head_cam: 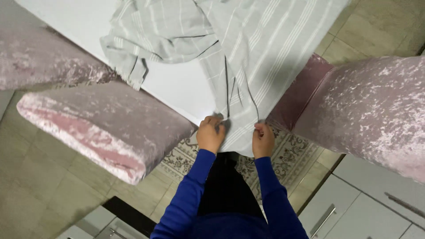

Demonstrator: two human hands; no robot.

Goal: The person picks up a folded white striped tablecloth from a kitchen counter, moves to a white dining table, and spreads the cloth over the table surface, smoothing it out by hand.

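Grey white-striped woven cloth (261,48) spread over white table (177,84), near edge overhanging. Left hand (210,134), right hand (263,140) each pinch-grasp that hem, apart, keeping edge taut. Pink velvet chairs (102,128) flank table.

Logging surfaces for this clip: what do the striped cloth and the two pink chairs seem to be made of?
Striped cloth: thin woven fabric, likely cotton, matte grey with white lines; it creases softly and one edge looks frayed. Both hands, left hand and right hand, pinch its near edge. Pink chairs: crushed-velvet-type upholstery, judging by the patchy sheen.
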